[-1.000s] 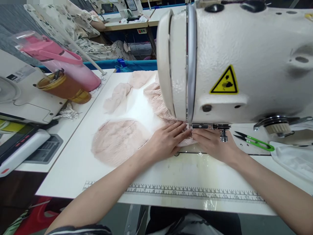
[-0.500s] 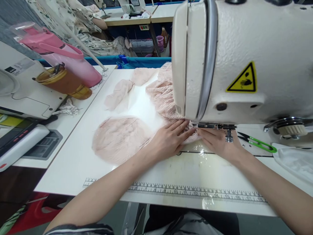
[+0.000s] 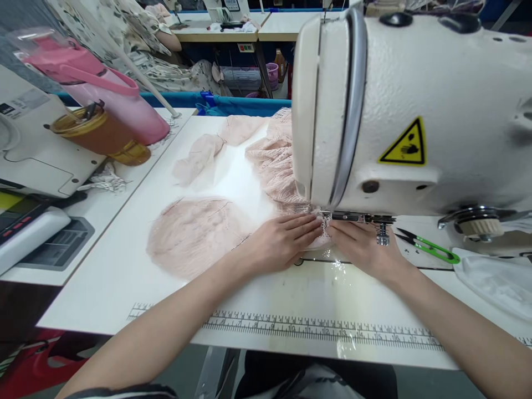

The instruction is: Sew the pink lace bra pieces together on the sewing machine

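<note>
We've got our left hand (image 3: 286, 239) laid flat on the gathered pale-pink lace fabric (image 3: 276, 163), at the needle end of the big white metal sewing machine (image 3: 465, 111). Its fingers are together, straight, pressing down on the cloth and not clamped on it. Our right hand (image 3: 366, 247) is just across, fingertips at the lace edge; its fingers are partly behind the machine's small metal fittings (image 3: 366, 217), so we can't tell if they pinch anything.

Lace is on the white counter (image 3: 108, 277): a narrow strip shows between our hands, the bunched part runs back left of the machine head. Left of that, 1 large roundish pale-pink lace piece (image 3: 195, 235) lies flat near our left forearm, with 2 smaller sheer pink pieces (image 3: 199, 158) behind it. Green-handled thread snips (image 3: 438, 250) sit right of our right hand, just beside a thin white cloth (image 3: 494, 282). Black printed ruler scale (image 3: 291, 327) runs along the front edge.
</note>
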Demonstrator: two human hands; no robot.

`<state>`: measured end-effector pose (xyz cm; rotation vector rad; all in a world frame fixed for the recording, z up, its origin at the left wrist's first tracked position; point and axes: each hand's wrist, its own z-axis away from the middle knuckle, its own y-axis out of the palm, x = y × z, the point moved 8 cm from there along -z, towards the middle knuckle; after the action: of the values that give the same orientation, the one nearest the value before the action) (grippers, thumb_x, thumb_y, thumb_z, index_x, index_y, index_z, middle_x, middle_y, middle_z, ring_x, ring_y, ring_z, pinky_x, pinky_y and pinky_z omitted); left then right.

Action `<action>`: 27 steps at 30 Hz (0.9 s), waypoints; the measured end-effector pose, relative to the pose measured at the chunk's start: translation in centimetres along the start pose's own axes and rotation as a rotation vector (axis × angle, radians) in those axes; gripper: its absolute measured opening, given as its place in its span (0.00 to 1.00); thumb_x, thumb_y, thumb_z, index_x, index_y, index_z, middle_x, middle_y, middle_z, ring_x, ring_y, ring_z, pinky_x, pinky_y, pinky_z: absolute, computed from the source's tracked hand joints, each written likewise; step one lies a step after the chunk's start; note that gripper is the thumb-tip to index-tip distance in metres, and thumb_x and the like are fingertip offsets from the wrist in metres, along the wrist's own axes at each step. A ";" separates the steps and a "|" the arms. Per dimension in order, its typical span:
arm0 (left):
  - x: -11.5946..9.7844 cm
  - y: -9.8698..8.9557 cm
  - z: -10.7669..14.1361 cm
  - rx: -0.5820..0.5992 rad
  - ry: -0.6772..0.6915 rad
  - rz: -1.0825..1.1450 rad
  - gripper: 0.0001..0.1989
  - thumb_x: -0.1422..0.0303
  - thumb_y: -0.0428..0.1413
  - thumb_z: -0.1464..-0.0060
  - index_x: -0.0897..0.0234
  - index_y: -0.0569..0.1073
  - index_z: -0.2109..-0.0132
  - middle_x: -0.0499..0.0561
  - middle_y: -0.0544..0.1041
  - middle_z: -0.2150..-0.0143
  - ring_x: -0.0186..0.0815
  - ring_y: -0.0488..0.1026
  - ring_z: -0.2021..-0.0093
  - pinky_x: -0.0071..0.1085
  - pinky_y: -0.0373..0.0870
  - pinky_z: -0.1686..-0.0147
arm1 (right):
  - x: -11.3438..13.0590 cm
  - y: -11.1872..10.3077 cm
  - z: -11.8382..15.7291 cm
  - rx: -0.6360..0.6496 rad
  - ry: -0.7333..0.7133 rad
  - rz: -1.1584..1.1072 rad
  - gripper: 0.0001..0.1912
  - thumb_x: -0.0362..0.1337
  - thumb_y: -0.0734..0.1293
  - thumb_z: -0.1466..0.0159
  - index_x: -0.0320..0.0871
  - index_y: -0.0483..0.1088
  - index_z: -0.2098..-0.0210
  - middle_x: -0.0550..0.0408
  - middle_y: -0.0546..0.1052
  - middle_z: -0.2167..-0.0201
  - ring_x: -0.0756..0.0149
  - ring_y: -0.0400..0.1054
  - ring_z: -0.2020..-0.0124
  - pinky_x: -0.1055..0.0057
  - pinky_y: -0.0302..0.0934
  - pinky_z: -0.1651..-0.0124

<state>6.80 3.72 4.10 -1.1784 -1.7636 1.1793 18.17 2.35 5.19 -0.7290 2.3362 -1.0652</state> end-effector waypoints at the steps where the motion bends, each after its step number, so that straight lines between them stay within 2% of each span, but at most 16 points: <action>1: 0.1 -0.1 0.0 0.002 -0.003 0.011 0.19 0.74 0.44 0.37 0.72 0.70 0.43 0.56 0.72 0.42 0.39 0.71 0.42 0.38 0.69 0.41 | 0.1 -0.2 -0.1 0.006 -0.005 0.015 0.11 0.25 0.62 0.37 0.43 0.73 0.62 0.59 0.80 0.64 0.71 0.66 0.69 0.69 0.50 0.69; 7: 1.1 -0.7 0.0 -0.013 -0.029 0.073 0.19 0.75 0.45 0.39 0.72 0.73 0.46 0.56 0.74 0.44 0.40 0.70 0.42 0.40 0.69 0.41 | 0.9 1.3 -0.1 0.144 -0.034 -0.043 0.15 0.24 0.58 0.34 0.44 0.73 0.60 0.56 0.77 0.64 0.69 0.66 0.62 0.71 0.56 0.64; 11: 1.6 -0.6 0.2 -0.008 -0.037 0.100 0.19 0.76 0.45 0.40 0.69 0.74 0.46 0.56 0.75 0.45 0.40 0.70 0.42 0.39 0.69 0.41 | 1.4 1.7 0.2 0.129 -0.010 -0.114 0.13 0.26 0.59 0.34 0.44 0.74 0.61 0.56 0.77 0.65 0.69 0.66 0.60 0.71 0.59 0.60; 16: 1.5 -0.9 0.1 -0.018 -0.033 0.100 0.19 0.76 0.45 0.40 0.71 0.74 0.47 0.57 0.76 0.46 0.41 0.71 0.42 0.39 0.69 0.41 | 1.7 1.5 0.3 0.104 0.012 -0.184 0.11 0.27 0.62 0.34 0.46 0.74 0.60 0.56 0.77 0.66 0.68 0.67 0.59 0.70 0.61 0.59; 23: 1.9 -0.7 0.1 0.022 -0.101 0.130 0.20 0.78 0.46 0.42 0.68 0.73 0.46 0.55 0.76 0.46 0.40 0.69 0.41 0.40 0.69 0.41 | 1.6 1.4 0.2 0.093 0.008 -0.169 0.13 0.24 0.62 0.36 0.45 0.74 0.61 0.57 0.77 0.66 0.69 0.67 0.59 0.71 0.59 0.59; 27: 1.8 -0.6 0.0 0.028 -0.111 0.100 0.18 0.76 0.47 0.41 0.71 0.73 0.46 0.58 0.75 0.45 0.41 0.70 0.41 0.39 0.69 0.42 | 1.5 1.5 0.4 0.102 -0.005 -0.159 0.14 0.23 0.61 0.36 0.45 0.73 0.59 0.56 0.78 0.64 0.69 0.68 0.58 0.71 0.60 0.57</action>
<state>5.95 5.26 4.81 -1.2170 -1.7806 1.3471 16.91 2.05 3.49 -0.8888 2.2310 -1.2395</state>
